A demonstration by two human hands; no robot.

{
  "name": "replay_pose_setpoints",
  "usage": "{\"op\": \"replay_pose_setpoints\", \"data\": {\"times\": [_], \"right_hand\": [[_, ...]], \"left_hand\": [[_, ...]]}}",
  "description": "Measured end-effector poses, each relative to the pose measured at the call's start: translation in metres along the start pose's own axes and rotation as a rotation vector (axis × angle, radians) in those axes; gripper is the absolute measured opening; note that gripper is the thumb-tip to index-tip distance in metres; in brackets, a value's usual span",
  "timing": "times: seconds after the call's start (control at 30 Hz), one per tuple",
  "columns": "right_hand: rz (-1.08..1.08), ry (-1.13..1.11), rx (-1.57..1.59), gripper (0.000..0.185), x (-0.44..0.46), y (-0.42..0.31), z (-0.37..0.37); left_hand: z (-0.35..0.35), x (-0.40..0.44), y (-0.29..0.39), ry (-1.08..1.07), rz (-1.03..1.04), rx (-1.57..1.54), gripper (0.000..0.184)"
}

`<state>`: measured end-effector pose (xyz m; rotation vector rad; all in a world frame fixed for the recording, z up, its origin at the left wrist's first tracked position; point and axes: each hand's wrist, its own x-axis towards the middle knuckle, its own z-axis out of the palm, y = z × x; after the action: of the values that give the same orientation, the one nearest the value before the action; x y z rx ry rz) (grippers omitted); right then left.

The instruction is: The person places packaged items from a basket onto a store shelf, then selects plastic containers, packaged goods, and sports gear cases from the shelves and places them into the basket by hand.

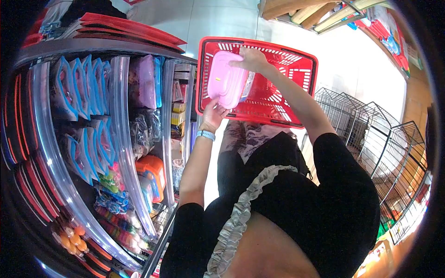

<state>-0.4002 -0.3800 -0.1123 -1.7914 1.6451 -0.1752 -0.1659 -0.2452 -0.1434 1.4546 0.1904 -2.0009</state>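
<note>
A pink plastic container with a lid (pixel 227 81) is held between my two hands, over the left part of a red shopping basket (pixel 282 83). A small yellow sticker marks the lid, and a printed label shows along its right side. My left hand (pixel 214 116) grips the container's lower corner, with the thumb on the lid. Over the upper right edge reaches my right hand (pixel 252 60), its fingers wrapped round the rim. The basket's slotted walls show around the container; whether the container touches its floor I cannot tell.
On the left stand store shelves with clear plastic edge strips (pixel 123 102), blue-trimmed pouches (pixel 83 88) and an orange case (pixel 152 178). Black wire racks (pixel 371 125) line the right side. Rolled goods (pixel 306 14) sit in a rack at the top, above a pale tiled floor (pixel 222 23).
</note>
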Motion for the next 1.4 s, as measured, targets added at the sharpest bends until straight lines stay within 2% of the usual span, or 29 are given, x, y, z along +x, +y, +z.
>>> {"op": "replay_pose_setpoints", "data": {"times": [0.13, 0.3, 0.37, 0.4, 0.43, 0.5, 0.53, 0.63, 0.67, 0.77, 0.8, 0.9, 1.03, 1.17, 1.23, 1.4], "right_hand": [[-0.015, 0.045, 0.059, 0.064, -0.021, -0.016, -0.007], [-0.166, 0.133, 0.33, 0.045, -0.066, -0.04, -0.014], [-0.248, 0.05, 0.507, 0.036, -0.083, -0.05, -0.014], [-0.287, -0.003, 0.621, 0.037, -0.091, -0.054, -0.009], [-0.323, -0.065, 0.732, 0.038, -0.097, -0.061, -0.004], [-0.394, -0.156, 0.686, 0.042, -0.109, -0.08, 0.001], [-0.429, -0.204, 0.66, 0.044, -0.118, -0.094, 0.003], [-0.605, -0.258, 0.569, 0.048, -0.144, -0.152, 0.008], [-0.636, -0.276, 0.508, 0.052, -0.148, -0.165, 0.017], [-0.789, -0.445, 0.388, 0.052, -0.167, -0.221, 0.036], [-0.777, -0.525, 0.332, 0.052, -0.178, -0.244, 0.039], [-0.994, -0.618, 0.203, 0.048, -0.206, -0.308, 0.078], [-1.261, -0.803, 0.032, 0.049, -0.256, -0.384, 0.128], [-1.426, -0.982, -0.07, 0.045, -0.303, -0.447, 0.194], [-1.534, -1.018, -0.06, 0.044, -0.32, -0.464, 0.232], [-1.576, -0.948, -0.161, 0.045, -0.356, -0.486, 0.314]], "left_hand": [[-0.003, -0.025, 0.004, 0.022, 0.074, 0.047, 0.037], [-0.015, -0.09, 0.005, 0.012, 0.255, 0.146, 0.037], [-0.03, -0.117, 0.0, -0.026, 0.332, 0.183, 0.038], [-0.046, -0.126, -0.004, -0.06, 0.386, 0.195, 0.05], [-0.049, -0.145, -0.006, -0.043, 0.467, 0.225, 0.054], [-0.056, -0.183, -0.013, 0.004, 0.62, 0.283, 0.063], [-0.076, -0.192, -0.015, -0.062, 0.605, 0.267, 0.086], [-0.121, -0.233, -0.029, -0.015, 0.718, 0.365, 0.09], [-0.131, -0.25, -0.031, -0.025, 0.711, 0.329, 0.099], [-0.179, -0.284, -0.057, 0.047, 0.758, 0.35, 0.104], [-0.194, -0.295, -0.068, 0.079, 0.734, 0.299, 0.111], [-0.248, -0.322, -0.107, 0.125, 0.854, 0.248, 0.117], [-0.312, -0.347, -0.176, 0.26, 0.917, 0.243, 0.125], [-0.347, -0.36, -0.23, 0.211, 0.983, 0.021, 0.094], [-0.352, -0.372, -0.252, 0.181, 0.952, -0.142, 0.082], [-0.377, -0.351, -0.295, 0.102, 0.869, -0.574, 0.068]]}}
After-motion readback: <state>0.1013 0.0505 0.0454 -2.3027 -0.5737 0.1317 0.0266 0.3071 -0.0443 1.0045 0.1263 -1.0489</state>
